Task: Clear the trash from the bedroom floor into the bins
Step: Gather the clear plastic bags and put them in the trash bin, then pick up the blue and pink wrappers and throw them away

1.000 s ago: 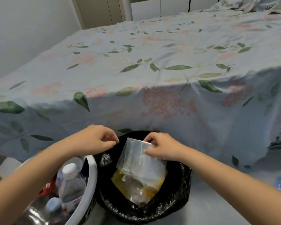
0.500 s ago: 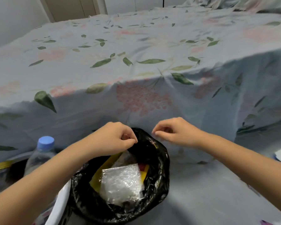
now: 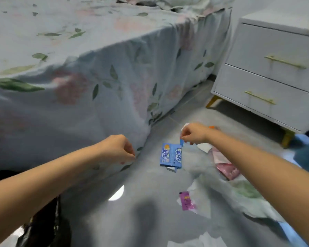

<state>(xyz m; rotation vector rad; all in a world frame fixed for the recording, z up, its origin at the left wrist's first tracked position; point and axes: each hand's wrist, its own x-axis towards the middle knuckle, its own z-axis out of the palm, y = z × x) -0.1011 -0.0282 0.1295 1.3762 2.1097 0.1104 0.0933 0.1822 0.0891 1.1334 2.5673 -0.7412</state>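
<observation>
The bed (image 3: 78, 65) filled my view from nine o'clock round to twelve, its floral sheet (image 3: 114, 97) draped over the edge right down to the grey floor (image 3: 136, 220), which I judged would hide anything that had slid underneath. At two o'clock stood a white nightstand (image 3: 268, 73) with two drawers and gold handles, raised on short legs. At seven o'clock I could make out only the crumpled rim of the black bin liner (image 3: 45, 223), so the bin sat close behind my left arm, an easy swing away from the litter.

The litter lay spread from the centre toward five o'clock. A wide sheet of crumpled clear plastic (image 3: 248, 198) covered the floor there, a pink packet (image 3: 228, 170) lay at three o'clock beside my right forearm, and a small purple wrapper (image 3: 186, 201) sat lower, near five o'clock.

The blue packet (image 3: 171, 156) hung just right of centre. My right hand (image 3: 194, 133) was pinched shut on its top corner, thumb against fingers, so it dangled flat and could be carried without scooping. I could not tell whether its bottom edge was touching the floor or clear of it.

My left hand (image 3: 119, 148) hovered near the sheet at centre, loosely curled with fingertips drawn together; it seemed to hold nothing, though I could not see inside the curl.
</observation>
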